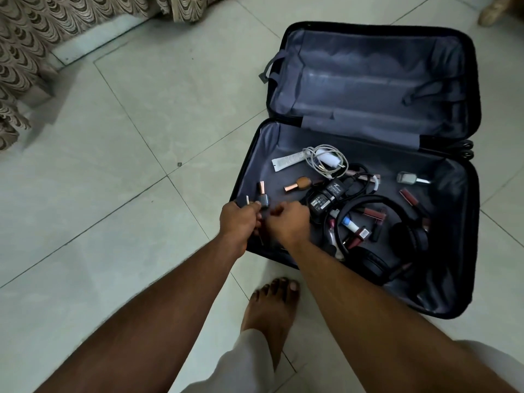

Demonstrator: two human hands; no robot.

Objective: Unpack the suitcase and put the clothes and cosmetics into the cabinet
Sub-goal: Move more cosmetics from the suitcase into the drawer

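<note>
An open dark suitcase [442, 304] lies on the tiled floor, its far half bare. In the near half lie a brown nail polish bottle [300, 184], a white tube [287, 161], a silver-capped bottle [409, 177], several dark red lipsticks [374, 213], black headphones [397, 236], black chargers [326, 197] and a white cable [326, 160]. My left hand [241, 221] grips small cosmetic items at the suitcase's near left corner, among them a grey nail polish bottle [263, 198] with a copper cap. My right hand [289, 219] is curled right beside it; what it holds is hidden.
A patterned curtain or bed cover [25, 52] hangs at the top left. Pale floor tiles [113, 165] spread to the left of the suitcase. My bare foot [272, 304] stands just in front of the suitcase's near edge. No cabinet is in view.
</note>
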